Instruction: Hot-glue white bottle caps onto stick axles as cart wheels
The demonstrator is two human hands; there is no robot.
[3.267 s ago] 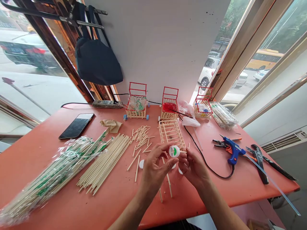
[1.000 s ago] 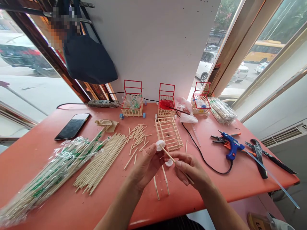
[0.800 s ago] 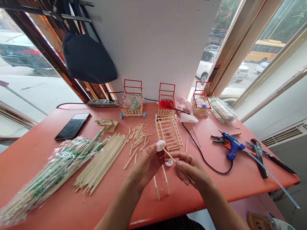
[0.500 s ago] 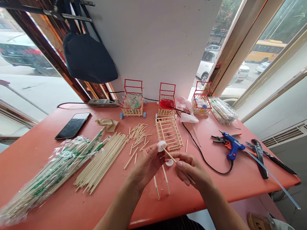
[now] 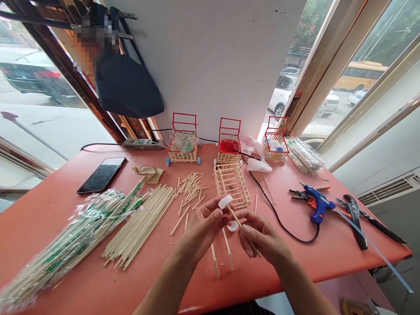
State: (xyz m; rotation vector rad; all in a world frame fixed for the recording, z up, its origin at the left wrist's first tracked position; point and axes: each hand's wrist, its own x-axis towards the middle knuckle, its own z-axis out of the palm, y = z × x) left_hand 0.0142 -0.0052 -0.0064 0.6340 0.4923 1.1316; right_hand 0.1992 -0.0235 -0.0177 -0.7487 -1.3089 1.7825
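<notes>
Tipped more edge-on since earlier, the round white plastic cap (image 5: 225,201) is pinched in the left hand (image 5: 203,227); right-hand fingers (image 5: 252,235) grasp the thin pale wooden stick (image 5: 235,215) slanting down-right from it.

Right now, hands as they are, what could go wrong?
Slip: the round white plastic cap, pinched in the left hand, may tilt against the thin wooden stick in the right hand.
Snag: the right hand could catch the black cable of the blue pistol-shaped glue gun, curving close by.
Knock: either hand might bump the pale wooden lattice frame just beyond.
</notes>
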